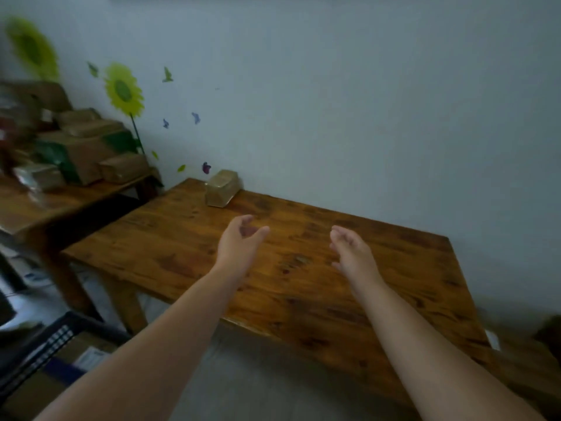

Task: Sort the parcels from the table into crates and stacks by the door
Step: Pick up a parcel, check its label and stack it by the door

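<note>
One small brown parcel [222,187] wrapped in clear tape stands at the far left corner of the wooden table [379,287], close to the wall. Both my arms reach out over the table top. My left hand [239,241] hovers a short way in front of the parcel, fingers loosely curved and holding nothing. My right hand [352,253] is further right, also relaxed and empty, and well clear of the parcel.
A second wooden table [39,205] on the left carries a blurred pile of several cardboard parcels [82,147]. A dark crate [42,350] with boxes inside sits on the floor at lower left. The wall with sunflower stickers runs behind both tables.
</note>
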### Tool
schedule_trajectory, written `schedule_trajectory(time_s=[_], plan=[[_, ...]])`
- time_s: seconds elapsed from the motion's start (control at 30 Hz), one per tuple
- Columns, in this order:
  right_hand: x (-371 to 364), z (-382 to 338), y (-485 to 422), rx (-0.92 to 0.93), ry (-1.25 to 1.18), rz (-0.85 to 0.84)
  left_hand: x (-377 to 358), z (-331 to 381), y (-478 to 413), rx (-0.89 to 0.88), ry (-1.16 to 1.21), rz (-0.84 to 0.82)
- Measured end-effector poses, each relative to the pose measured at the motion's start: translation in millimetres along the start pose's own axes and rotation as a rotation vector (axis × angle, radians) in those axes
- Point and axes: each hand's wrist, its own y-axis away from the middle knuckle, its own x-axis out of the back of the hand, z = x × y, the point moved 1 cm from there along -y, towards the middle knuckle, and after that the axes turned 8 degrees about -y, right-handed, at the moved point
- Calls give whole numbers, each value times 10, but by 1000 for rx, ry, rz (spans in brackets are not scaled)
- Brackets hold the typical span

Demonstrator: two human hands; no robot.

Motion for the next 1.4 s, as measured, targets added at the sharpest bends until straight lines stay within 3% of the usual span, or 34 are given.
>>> schedule_trajectory(time_s=[0.7,1.13,1.4], plan=[[-2733,331,-2948,-175,88,-209,828,-1013,-3456,172,-155,120],[-4054,1083,-4242,-332,374,-73,826,-2074,-5439,247,-230,-164],[-4447,1500,-4502,-380,384,-86,551,-2415,-5775,243,-233,-400]])
